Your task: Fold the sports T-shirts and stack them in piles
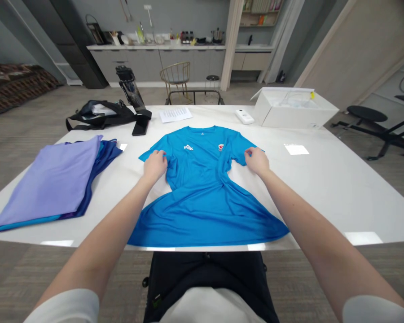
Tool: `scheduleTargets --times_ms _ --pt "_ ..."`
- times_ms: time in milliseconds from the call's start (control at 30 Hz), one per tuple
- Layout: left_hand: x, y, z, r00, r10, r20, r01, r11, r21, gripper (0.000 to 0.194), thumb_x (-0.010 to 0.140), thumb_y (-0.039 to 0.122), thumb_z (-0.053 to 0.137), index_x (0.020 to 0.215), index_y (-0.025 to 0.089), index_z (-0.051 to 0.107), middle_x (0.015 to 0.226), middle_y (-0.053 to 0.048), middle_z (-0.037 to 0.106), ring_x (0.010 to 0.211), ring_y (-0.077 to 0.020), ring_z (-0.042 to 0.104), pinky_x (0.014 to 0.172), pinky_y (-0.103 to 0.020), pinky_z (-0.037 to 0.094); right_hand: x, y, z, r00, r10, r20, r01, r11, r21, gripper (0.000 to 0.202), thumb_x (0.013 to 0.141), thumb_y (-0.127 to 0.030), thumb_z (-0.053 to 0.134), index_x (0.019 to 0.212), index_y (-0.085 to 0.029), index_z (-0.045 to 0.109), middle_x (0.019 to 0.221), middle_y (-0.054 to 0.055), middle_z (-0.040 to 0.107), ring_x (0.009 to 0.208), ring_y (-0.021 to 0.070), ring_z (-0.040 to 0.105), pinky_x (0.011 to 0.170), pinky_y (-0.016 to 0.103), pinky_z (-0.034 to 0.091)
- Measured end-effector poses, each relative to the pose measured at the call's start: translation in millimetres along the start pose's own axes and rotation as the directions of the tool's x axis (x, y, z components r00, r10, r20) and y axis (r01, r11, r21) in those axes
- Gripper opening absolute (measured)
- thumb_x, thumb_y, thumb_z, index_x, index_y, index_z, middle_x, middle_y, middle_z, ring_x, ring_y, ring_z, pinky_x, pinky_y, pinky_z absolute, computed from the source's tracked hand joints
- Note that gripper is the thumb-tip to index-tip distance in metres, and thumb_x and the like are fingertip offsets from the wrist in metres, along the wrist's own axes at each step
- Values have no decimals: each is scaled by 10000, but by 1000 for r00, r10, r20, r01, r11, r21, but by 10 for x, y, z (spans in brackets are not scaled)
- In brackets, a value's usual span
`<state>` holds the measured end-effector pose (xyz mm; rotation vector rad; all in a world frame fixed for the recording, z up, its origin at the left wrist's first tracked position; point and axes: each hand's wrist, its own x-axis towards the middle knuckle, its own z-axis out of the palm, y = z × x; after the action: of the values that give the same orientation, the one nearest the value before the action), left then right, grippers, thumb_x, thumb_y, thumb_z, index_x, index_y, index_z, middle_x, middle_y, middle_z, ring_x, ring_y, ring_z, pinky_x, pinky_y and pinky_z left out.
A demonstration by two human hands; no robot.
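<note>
A blue short-sleeved T-shirt [198, 179] lies spread on the white table, front side up, its collar away from me and its hem along the near edge. Small logos show on both sides of its chest, and folds gather around the waist. My left hand [155, 164] pinches the sleeve on the left, near the underarm. On the opposite side, my right hand [256, 160] has its fingers closed on the other sleeve. The cloth right under the fingertips is partly hidden.
A stack of folded clothes [50, 179], lilac on top, lies left on the table [340, 188]. Behind it are a black bag [101, 114], a phone [141, 125] and a dark bottle [130, 87]. A paper sheet [175, 114], white device [244, 116] and white box [289, 112] stand farther back.
</note>
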<state>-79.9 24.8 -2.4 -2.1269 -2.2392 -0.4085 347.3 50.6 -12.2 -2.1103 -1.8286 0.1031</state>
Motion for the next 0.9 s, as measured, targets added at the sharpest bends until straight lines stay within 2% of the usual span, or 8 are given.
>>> scheduleTargets --times_ms 167,267,367,467,600,700,800,900 --pt "643 -286 182 988 -143 63 143 990 3 448 1008 346 389 1397 197 552 1307 -196 662 1182 -364 651 941 -473 523 555 175 134 985 171 9 -170 984 -55 370 975 -376 492 1201 -202 727 1233 167 661 1112 320 616 911 436 497" --pt "959 -393 257 967 -233 108 232 973 16 494 1003 432 414 1418 188 525 1279 -229 674 1177 -398 652 935 -506 515 820 236 213 974 227 1 -226 971 -75 428 977 -461 496 1252 -211 709 1300 188 616 1194 361 564 960 514 467" --pt "1227 -448 335 961 -251 117 253 967 -3 523 998 484 415 1382 158 556 1278 -244 674 1206 -402 636 957 -501 505 1048 225 293 978 207 -28 -208 975 -72 521 985 -553 472 1320 -206 669 1340 204 585 1259 394 508 1000 579 425" --pt "1462 -454 430 972 -213 96 217 976 -32 532 994 517 414 1332 150 598 1298 -234 669 1228 -387 623 997 -492 490 1256 133 371 989 150 -13 -150 987 -49 561 995 -593 445 1350 -211 651 1347 203 584 1276 395 492 1009 591 412" --pt "1727 -424 553 977 -166 135 176 982 -71 451 958 508 499 1260 208 649 1251 -173 705 1191 -349 644 999 -466 500 1498 -29 456 988 157 9 -157 986 -49 488 978 -549 512 1284 -214 692 1358 194 595 1272 385 514 1014 586 420" --pt "1882 -391 587 972 -155 179 173 981 -86 378 935 445 535 1188 208 689 1172 -152 737 1136 -325 670 973 -420 520 1639 -107 493 982 182 43 -180 982 -58 355 966 -443 546 1168 -214 727 1265 166 667 1210 353 576 1007 549 442" --pt "2008 -341 556 967 -151 206 158 987 -20 331 913 383 543 1115 193 724 1181 -175 731 1130 -350 672 956 -436 528 1759 -123 504 982 182 52 -177 981 -86 266 945 -338 549 1072 -205 741 1130 148 723 1121 329 637 979 492 467" --pt "2122 -276 509 962 -189 197 181 982 58 341 905 331 526 1141 170 713 1219 -215 706 1127 -393 669 916 -479 537 1871 -79 507 977 212 15 -209 972 -109 283 951 -316 526 1090 -176 730 1126 181 720 1078 336 661 921 455 495"
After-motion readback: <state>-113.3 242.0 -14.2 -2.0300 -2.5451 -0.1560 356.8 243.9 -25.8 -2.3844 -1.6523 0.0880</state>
